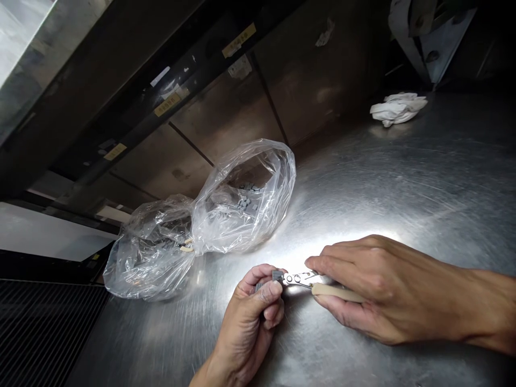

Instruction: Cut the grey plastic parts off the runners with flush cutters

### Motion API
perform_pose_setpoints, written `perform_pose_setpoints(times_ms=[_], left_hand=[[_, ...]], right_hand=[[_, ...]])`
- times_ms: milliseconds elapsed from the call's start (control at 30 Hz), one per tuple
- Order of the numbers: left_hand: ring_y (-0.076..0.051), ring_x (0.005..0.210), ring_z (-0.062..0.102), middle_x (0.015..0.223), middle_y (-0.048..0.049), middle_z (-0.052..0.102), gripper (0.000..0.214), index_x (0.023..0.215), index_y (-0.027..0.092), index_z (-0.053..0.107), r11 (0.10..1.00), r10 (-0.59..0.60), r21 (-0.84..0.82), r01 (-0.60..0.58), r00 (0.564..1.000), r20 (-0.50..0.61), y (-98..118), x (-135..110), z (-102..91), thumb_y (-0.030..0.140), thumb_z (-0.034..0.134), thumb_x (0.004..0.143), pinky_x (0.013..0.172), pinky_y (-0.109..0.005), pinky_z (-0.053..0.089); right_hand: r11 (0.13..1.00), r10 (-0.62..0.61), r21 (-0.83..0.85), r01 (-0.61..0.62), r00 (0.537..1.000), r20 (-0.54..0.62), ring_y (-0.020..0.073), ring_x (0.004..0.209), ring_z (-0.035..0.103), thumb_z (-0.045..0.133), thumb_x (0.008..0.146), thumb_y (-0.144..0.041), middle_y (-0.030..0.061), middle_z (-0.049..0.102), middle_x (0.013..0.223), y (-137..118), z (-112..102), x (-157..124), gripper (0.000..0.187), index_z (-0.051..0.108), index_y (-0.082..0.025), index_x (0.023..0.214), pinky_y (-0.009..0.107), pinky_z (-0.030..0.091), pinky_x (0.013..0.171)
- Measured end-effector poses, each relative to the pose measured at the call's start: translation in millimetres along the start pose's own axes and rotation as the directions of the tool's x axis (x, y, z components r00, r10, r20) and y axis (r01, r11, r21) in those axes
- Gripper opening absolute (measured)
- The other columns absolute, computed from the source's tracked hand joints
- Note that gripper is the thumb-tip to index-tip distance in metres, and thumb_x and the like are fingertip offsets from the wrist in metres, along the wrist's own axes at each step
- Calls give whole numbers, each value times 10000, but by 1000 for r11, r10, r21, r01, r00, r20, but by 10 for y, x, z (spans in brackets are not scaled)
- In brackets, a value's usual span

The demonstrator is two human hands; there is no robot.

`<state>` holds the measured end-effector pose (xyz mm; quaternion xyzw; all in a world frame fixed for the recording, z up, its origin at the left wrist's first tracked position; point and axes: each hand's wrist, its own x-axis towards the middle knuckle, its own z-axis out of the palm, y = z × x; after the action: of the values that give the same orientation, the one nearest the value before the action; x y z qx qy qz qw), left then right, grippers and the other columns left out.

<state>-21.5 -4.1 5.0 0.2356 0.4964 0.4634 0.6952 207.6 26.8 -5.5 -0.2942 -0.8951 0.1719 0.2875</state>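
Note:
Between the thumb and fingers of my left hand [252,314] is a small grey plastic part [278,275], mostly covered by the fingertips. My right hand [379,290] is closed around nippers [297,279] with a beige handle [338,293]. The metal head of the nippers points left and meets the grey part; whether its jaws have closed on it I cannot tell. Beyond my hands, a clear plastic bag [217,236] stands with its mouth open, small grey parts [246,204] inside. A second clear bag [149,269] adjoins it on the left.
A crumpled white cloth [398,110] lies on the scratched metal tabletop [427,204] at the back right. Behind the bags rises a dark panel with yellow labels [239,40]. A metal bracket [437,54] is at the upper right, a black slatted grille [44,328] at the lower left.

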Motion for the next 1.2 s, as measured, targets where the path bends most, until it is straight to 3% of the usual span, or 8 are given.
perform_pose_setpoints(times_ms=[167, 367, 933, 1200], left_hand=[[-8, 434, 395, 582, 56, 564, 232, 864, 169, 729, 1000, -6, -9, 6, 1000, -4, -5, 1, -8, 144, 871, 682, 433, -142, 284], [21, 442, 404, 889, -20, 705, 175, 836, 159, 727, 999, 17, 36, -18, 1000, 11, -8, -8, 1, 139, 845, 708, 427, -138, 283], [20, 403, 403, 859, -38, 722, 226, 925, 154, 692, 999, -31, 34, 31, 1000, 0, 19, -14, 15, 204, 827, 750, 409, -130, 288], [5, 394, 370, 622, 24, 619, 264, 916, 155, 721, 999, -34, 11, 34, 999, -6, 13, 2, 10, 211, 866, 703, 408, -134, 260]], right_hand=[[992, 66, 111, -67, 998, 10, 133, 592, 492, 519, 915, -219, -5, 581, 711, 2, -38, 26, 134, 642, -166, 905, 304, 326, 557], [982, 172, 85, -168, 984, -41, 145, 625, 535, 556, 901, -253, 7, 615, 743, 65, -83, 58, 190, 669, -158, 1022, 297, 352, 594], [997, 79, 17, -78, 996, -41, 169, 674, 548, 581, 871, -243, 24, 620, 768, 125, -66, 32, 226, 663, -143, 1056, 301, 374, 622], [998, 17, 54, -17, 1000, -11, 173, 703, 538, 594, 873, -247, 27, 617, 798, 119, -39, 29, 158, 643, -157, 994, 312, 385, 657]])
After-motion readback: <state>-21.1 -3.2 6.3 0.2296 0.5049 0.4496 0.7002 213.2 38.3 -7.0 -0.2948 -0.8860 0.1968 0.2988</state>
